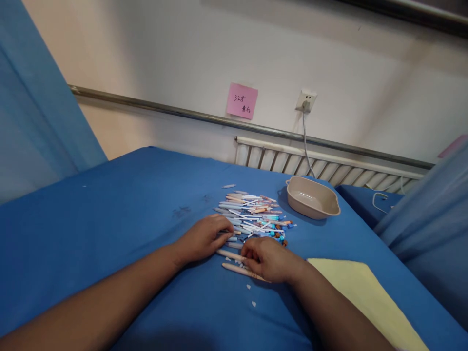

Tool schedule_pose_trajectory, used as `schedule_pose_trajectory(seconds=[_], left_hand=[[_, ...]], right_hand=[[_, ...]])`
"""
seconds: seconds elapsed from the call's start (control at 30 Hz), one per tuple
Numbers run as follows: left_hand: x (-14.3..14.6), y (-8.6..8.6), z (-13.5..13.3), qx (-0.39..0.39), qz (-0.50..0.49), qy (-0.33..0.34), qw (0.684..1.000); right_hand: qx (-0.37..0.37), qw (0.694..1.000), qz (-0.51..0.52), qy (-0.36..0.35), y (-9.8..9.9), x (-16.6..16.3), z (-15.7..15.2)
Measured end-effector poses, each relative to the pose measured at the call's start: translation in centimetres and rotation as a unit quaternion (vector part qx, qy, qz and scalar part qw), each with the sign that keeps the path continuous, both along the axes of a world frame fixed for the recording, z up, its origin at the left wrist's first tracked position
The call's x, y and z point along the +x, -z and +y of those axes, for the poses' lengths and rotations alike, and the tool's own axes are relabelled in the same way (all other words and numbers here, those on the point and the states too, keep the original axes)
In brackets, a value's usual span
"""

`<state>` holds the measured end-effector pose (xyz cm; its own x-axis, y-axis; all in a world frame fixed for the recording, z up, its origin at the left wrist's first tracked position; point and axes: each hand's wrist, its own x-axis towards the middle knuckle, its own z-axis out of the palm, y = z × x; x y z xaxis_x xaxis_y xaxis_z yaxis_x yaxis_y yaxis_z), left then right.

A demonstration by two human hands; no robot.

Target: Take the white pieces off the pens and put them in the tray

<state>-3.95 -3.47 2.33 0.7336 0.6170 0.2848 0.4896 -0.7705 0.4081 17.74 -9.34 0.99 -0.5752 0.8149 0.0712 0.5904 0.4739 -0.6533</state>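
Observation:
A heap of pen parts lies on the blue sheet, with pale pen barrels (230, 206), thin white sticks (261, 227) and small blue and brown pieces (281, 236) at its right side. My left hand (206, 237) rests at the heap's left edge, thumb and fingers curled together; what is between them is hidden. My right hand (272, 258) is at the near side, fingertips pinched over a peach-coloured barrel (229, 254); I cannot make out what they grip. Another peach barrel (237, 269) lies partly under this hand. Small white bits (253, 303) are scattered nearby.
A beige basin (310, 195) stands beyond the heap to the right. Yellow cloth or paper (360, 282) lies beside my right forearm. Behind the blue-covered bed (146, 195) are a radiator (270, 157), a metal rail (164, 109) and a plugged-in cord (306, 141). Blue curtains (40, 107) hang at both sides.

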Motion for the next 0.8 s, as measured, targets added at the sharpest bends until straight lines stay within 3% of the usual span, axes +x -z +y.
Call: schedule_pose_trajectory(seconds=[0.13, 0.23, 0.4, 0.53, 0.63, 0.8], left_hand=[[0.2, 0.2, -0.3, -0.025, -0.02, 0.038, 0.999], [0.3, 0.4, -0.4, -0.017, -0.014, 0.053, 0.998], [0.3, 0.2, -0.5, 0.007, 0.009, 0.045, 0.999], [0.4, 0.0, -0.5, -0.003, 0.05, 0.039, 0.998], [0.4, -0.1, -0.6, -0.008, 0.004, 0.026, 1.0], [0.5, 0.0, -0.7, -0.023, -0.05, -0.003, 0.998]], right_hand=[[-0.095, 0.989, 0.096, 0.057, 1.0, 0.5, 1.1], [-0.123, 0.977, 0.158, 0.072, 1.7, 0.7, 1.8], [-0.102, 0.981, 0.153, 0.063, 2.0, 0.9, 2.2], [-0.025, 0.989, 0.131, 0.071, 1.5, 0.9, 2.0], [0.031, 0.99, 0.116, 0.078, 1.2, 0.8, 1.9], [0.047, 0.99, 0.104, 0.087, 1.2, 0.8, 1.9]])
